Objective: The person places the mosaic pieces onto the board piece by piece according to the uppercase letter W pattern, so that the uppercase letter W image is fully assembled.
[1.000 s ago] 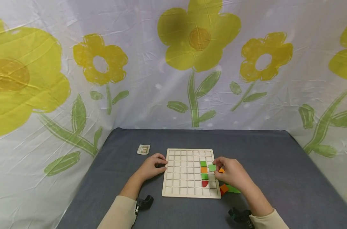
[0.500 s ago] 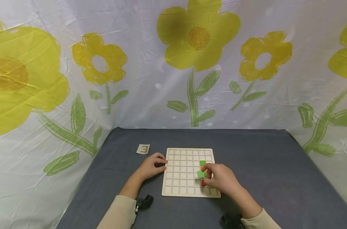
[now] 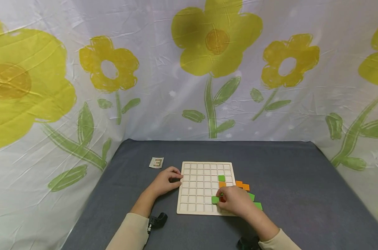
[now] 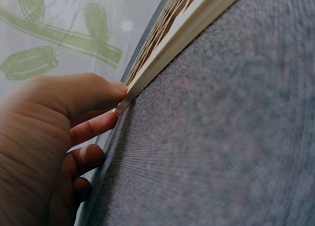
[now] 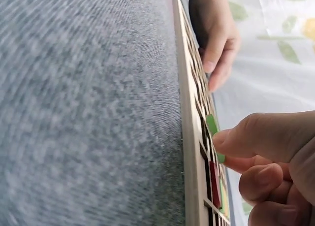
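Note:
A pale wooden grid board (image 3: 195, 189) lies on the dark cloth. My left hand (image 3: 167, 181) holds its left edge, thumb and index fingertip at the rim in the left wrist view. Over the lower right cells, my right hand (image 3: 235, 200) pinches a green square tile (image 3: 215, 200) between thumb and index finger. In the right wrist view this green tile (image 5: 212, 125) tilts close over the cells. A red piece (image 5: 215, 184) sits in the grid beside it, mostly hidden by the hand in the head view. Farther up that column lie another green tile (image 3: 221, 178) and an orange tile (image 3: 222, 184).
Loose orange tiles (image 3: 246, 187) and green tiles (image 3: 258, 206) lie on the cloth right of the board, partly behind the right hand. A small card with a grid pattern (image 3: 156, 162) lies at the board's upper left. A flower-printed curtain (image 3: 164, 114) rises behind the table.
My right hand has carried the green tile left and toward me, from the board's right edge to the lower cells. The left hand has stayed at the board's left edge.

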A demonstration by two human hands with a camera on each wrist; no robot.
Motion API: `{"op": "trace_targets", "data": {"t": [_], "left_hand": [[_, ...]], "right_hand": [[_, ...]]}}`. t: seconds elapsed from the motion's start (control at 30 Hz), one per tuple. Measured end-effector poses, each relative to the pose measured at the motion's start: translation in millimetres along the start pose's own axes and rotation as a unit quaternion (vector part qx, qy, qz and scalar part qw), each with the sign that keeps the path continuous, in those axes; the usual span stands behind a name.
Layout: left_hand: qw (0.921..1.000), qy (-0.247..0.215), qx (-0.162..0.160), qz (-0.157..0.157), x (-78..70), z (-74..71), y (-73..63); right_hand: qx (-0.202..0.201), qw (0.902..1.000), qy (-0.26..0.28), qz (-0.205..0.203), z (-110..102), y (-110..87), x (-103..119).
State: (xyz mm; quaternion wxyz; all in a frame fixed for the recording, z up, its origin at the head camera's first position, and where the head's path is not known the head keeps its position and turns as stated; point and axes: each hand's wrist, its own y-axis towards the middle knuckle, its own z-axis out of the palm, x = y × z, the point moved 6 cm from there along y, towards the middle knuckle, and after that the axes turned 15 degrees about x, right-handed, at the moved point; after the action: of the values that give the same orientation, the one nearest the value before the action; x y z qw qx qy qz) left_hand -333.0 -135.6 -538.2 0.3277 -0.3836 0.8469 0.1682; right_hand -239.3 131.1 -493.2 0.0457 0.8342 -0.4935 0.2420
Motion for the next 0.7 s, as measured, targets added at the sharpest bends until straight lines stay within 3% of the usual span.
{"op": "trace_targets", "data": {"t": [0.4,0.7], "left_hand": [[1.0000,0.000,0.000,0.005,1.4,0.2,0.0],[1.0000,0.001,0.003,0.008,-0.7,0.0,-1.0]], "right_hand": [[-0.023,0.9995,-0.020,-0.003,2.9,1.9,-0.8],[-0.020,0.9994,-0.029,0.004,1.8,1.8,-1.0]]}}
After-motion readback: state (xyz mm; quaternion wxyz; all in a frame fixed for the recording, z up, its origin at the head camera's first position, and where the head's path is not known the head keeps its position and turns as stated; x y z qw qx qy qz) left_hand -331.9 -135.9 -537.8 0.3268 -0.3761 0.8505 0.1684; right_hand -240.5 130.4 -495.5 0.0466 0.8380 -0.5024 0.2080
